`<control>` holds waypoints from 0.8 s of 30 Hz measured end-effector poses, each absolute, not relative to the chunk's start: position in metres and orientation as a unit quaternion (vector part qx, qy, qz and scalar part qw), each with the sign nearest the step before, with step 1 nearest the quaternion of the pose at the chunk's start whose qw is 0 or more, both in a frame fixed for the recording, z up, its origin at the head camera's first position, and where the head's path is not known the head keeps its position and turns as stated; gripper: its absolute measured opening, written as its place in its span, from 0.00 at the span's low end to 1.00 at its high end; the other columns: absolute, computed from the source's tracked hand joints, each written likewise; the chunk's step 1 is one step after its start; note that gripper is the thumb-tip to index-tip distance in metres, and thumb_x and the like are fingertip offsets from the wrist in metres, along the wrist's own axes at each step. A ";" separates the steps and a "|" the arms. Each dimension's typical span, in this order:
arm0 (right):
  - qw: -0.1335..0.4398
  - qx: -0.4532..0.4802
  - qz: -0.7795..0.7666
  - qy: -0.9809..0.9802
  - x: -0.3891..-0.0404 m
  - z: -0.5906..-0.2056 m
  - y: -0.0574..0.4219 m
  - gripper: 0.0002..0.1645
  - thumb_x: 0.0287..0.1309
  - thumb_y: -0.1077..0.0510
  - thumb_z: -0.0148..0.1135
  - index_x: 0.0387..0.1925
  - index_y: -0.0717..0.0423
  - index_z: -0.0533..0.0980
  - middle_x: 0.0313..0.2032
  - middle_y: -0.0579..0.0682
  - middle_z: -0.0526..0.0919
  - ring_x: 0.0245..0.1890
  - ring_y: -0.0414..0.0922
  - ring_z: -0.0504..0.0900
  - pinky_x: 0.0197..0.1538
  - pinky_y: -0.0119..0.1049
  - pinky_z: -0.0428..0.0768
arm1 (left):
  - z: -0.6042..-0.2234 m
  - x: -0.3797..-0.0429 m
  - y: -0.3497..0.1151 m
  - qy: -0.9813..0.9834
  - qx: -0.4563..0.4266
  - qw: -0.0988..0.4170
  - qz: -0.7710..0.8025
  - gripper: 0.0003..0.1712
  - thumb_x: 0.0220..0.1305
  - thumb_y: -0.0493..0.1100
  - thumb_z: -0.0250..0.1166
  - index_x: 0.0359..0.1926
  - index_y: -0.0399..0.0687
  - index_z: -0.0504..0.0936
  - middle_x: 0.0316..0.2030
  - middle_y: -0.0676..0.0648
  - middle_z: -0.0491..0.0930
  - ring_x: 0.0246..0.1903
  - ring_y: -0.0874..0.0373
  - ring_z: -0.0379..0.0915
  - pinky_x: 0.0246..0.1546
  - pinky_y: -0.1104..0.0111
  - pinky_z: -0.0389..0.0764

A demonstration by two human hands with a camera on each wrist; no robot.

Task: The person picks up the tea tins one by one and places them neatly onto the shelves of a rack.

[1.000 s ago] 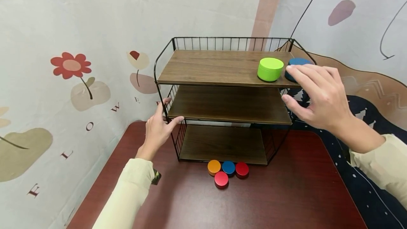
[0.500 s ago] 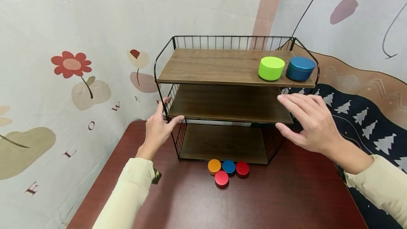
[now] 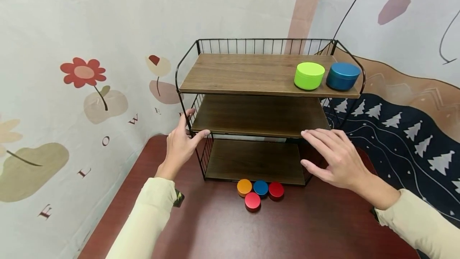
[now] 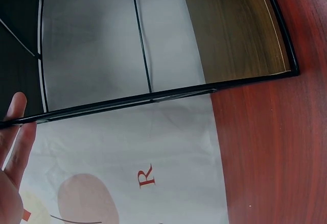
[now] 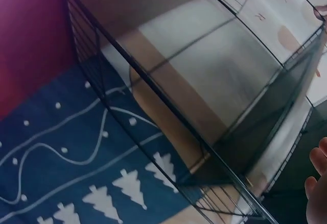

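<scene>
Rack (image 3: pixel 223 67) stands on the bench (image 3: pixel 287 231), between its back left and back right corners. Left hand (image 3: pixel 179 145) grips the rack's left side, thumb at the middle shelf's (image 3: pixel 258 115) front left corner, fingers round the wire frame (image 4: pixel 255 81); right hand (image 3: pixel 332 157) loosely spread, nothing in it, near that shelf's front right corner. Rack judged stiff, light for its bulk, apt to skid or tip if pushed high; best held low, by the side uprights. Green tin (image 3: pixel 309 76) and large blue tin (image 3: pixel 343 76) by the top shelf's (image 3: pixel 251 71) front right corner, likely to slide if tilted. Orange disc (image 3: pixel 244 187), small blue disc (image 3: pixel 260 188), red disc (image 3: pixel 276 190) and second red disc (image 3: pixel 252 202) bunched on the bench, off the bottom shelf's (image 3: pixel 255 161) front edge: look hard, smooth, slippery; pinch across the rims, singly
</scene>
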State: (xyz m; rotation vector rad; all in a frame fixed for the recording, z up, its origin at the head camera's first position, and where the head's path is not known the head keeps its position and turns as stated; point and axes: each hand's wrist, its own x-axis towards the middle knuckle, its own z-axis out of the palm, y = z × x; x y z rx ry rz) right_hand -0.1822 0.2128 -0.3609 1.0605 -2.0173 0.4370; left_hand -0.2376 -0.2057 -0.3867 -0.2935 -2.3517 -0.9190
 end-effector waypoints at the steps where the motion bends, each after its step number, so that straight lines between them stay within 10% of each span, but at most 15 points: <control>1: 0.395 0.420 0.174 -0.798 -0.182 -0.365 0.212 0.37 0.66 0.35 0.53 0.59 0.61 0.78 0.53 0.59 0.83 0.50 0.56 0.79 0.52 0.50 0.67 | -0.387 -0.238 -0.206 -0.884 -0.109 0.296 -0.346 0.44 0.54 0.58 0.76 0.69 0.57 0.67 0.10 0.53 0.62 0.12 0.56 0.58 0.21 0.60 0.60; 24: 0.297 0.377 0.193 -0.856 -0.176 -0.477 0.199 0.39 0.67 0.32 0.52 0.64 0.55 0.75 0.55 0.53 0.81 0.54 0.52 0.77 0.54 0.47 0.67 | -0.385 -0.238 -0.205 -0.884 -0.106 0.298 -0.343 0.44 0.53 0.58 0.76 0.69 0.58 0.67 0.34 0.47 0.83 0.13 0.58 0.63 0.25 0.61 0.65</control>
